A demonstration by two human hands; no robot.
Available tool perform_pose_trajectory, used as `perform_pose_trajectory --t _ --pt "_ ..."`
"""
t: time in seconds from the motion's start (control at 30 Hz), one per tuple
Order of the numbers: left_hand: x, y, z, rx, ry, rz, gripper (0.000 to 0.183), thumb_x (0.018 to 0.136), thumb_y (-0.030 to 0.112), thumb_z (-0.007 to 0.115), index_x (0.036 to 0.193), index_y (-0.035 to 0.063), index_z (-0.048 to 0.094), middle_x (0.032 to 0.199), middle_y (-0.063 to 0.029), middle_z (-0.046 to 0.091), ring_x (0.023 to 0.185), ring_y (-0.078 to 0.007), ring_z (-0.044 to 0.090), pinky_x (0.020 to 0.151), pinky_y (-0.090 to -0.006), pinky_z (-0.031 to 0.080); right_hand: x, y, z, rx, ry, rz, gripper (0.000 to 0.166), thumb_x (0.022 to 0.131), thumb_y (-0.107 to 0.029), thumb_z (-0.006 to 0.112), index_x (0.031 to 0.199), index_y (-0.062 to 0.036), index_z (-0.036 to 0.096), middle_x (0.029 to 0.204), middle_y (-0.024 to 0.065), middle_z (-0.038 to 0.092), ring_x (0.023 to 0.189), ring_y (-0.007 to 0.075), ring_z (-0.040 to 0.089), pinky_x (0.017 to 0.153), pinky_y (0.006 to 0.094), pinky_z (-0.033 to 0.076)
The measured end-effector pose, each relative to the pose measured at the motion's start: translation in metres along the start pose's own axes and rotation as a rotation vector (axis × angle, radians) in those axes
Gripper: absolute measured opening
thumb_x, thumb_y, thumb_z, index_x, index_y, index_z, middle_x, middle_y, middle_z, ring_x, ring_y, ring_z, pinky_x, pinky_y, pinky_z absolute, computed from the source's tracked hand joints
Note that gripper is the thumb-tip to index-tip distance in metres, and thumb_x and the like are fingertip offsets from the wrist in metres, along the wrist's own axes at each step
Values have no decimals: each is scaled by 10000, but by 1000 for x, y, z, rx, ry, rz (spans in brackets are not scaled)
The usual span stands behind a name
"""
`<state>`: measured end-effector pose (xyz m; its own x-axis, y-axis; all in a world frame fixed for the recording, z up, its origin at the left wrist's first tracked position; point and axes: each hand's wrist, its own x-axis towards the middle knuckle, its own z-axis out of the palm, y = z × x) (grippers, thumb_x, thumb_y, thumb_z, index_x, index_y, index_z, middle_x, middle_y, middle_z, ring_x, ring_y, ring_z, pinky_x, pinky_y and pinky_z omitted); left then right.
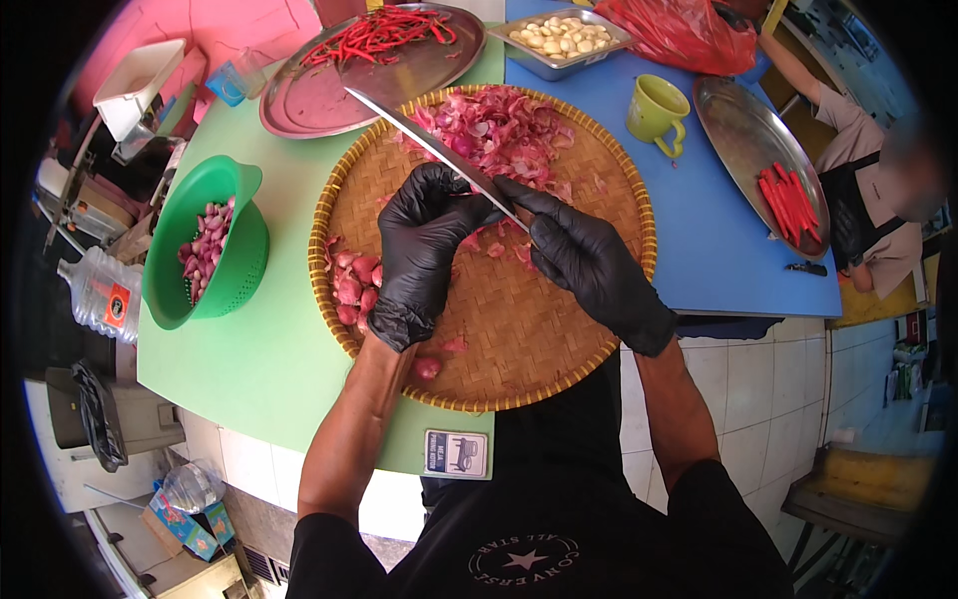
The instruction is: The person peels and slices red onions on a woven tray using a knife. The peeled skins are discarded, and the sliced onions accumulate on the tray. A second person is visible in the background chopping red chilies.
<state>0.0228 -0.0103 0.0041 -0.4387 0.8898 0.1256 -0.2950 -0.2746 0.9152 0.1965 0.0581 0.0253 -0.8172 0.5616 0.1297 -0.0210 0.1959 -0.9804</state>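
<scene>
Both my hands wear black gloves and meet above a round woven bamboo tray [524, 344] with a yellow-bound rim. My right hand [587, 258] grips a long-bladed kitchen knife [434, 150], its blade slanting up to the left. Close against the blade, my left hand [430, 236] is curled with its fingertips pinched together; whatever they hold is hidden. Behind the hands lies a heap of shallot skins [501, 138]. Unpeeled shallots [352, 284] cluster at the tray's left side, partly covered by my left wrist. A single shallot [427, 368] rests near the front rim.
A green colander [251, 262] with peeled shallots stands left. Behind are a metal tray [299, 105] of red chillies and a steel pan [550, 71] of garlic cloves. To the right are a green mug [645, 112], an oval metal platter [737, 127] with chillies, and a person [861, 195].
</scene>
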Motion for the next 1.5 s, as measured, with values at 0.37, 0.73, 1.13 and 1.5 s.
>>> perform_pose_trajectory --t 0.37,0.73,1.13,1.5 --pt "1 0 1 -19 13 -18 193 823 -83 664 994 4 639 929 -70 688 859 -166 673 820 -312 564 -2 -3 1 215 -44 69 450 1053 -282 383 1464 -99 399 665 -54 382 567 39 333 524 189 300" --pt "1 -4 0 -27 20 13 224 805 -86 689 1003 7 642 911 -67 684 856 -172 679 825 -307 563 3 -1 -5 217 -22 84 391 1046 -213 418 1412 -84 466 803 -55 513 592 24 375 522 178 315" --pt "2 4 2 -191 -37 -126 173 864 -37 644 1030 8 627 944 -69 683 882 -171 665 817 -303 543 3 9 -6 263 -11 76 396 1044 -246 431 1400 -81 480 796 -51 547 571 30 399 504 183 328" --pt "3 -4 -5 -78 -66 -72 186 884 -43 619 1062 9 611 962 -62 675 866 -142 637 766 -286 519 4 2 -2 308 -1 130 402 1042 -234 412 1418 -104 462 690 -41 457 541 38 375 495 194 304"
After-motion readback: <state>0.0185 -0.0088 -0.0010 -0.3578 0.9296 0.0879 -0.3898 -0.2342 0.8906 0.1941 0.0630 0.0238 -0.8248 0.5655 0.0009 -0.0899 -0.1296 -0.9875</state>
